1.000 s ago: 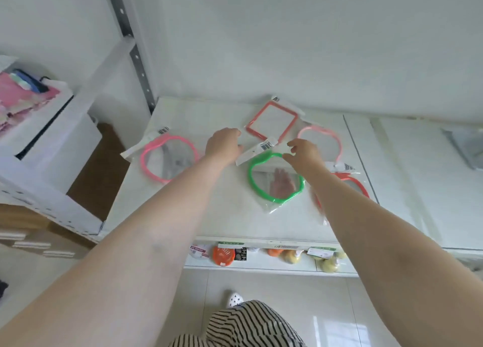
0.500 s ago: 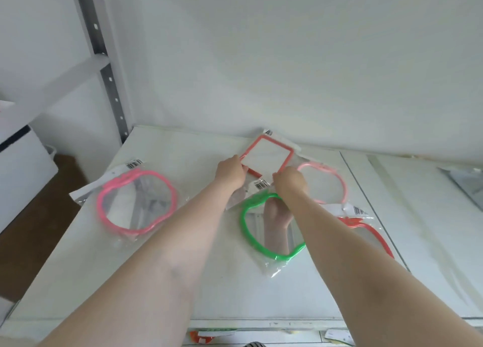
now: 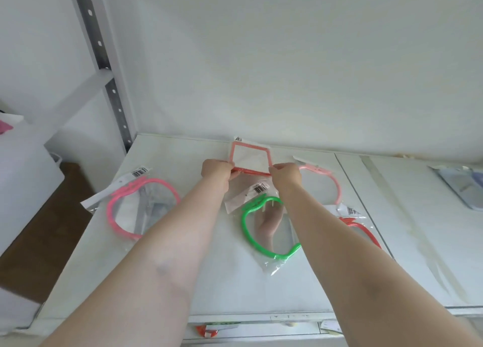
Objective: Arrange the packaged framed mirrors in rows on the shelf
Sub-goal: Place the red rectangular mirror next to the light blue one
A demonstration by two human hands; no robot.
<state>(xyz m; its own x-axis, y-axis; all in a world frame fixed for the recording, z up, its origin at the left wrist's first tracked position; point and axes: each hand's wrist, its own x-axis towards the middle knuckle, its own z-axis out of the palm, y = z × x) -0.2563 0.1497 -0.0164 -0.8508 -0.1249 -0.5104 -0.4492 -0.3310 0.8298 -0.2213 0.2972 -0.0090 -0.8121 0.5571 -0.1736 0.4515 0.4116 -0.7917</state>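
A square red-framed mirror (image 3: 251,158) in clear packaging lies at the back of the white shelf (image 3: 162,263), close to the wall. My left hand (image 3: 217,170) pinches its near left corner and my right hand (image 3: 286,172) pinches its near right corner. A green apple-shaped mirror (image 3: 266,229) lies just in front, between my forearms, reflecting an arm. A pink round mirror (image 3: 142,210) lies on the left. A pale pink mirror (image 3: 326,182) and a red mirror (image 3: 363,229) lie on the right, partly hidden by my right arm.
A grey perforated upright (image 3: 104,67) stands at the shelf's back left corner. A second shelf panel (image 3: 418,229) adjoins on the right with a packaged item (image 3: 462,184) on it. Price tags and small goods (image 3: 209,329) show on the level below.
Both hands moved farther back past the green mirror and took hold of the square red mirror, which has turned from a tilted lie to square with the wall. The camera came closer.
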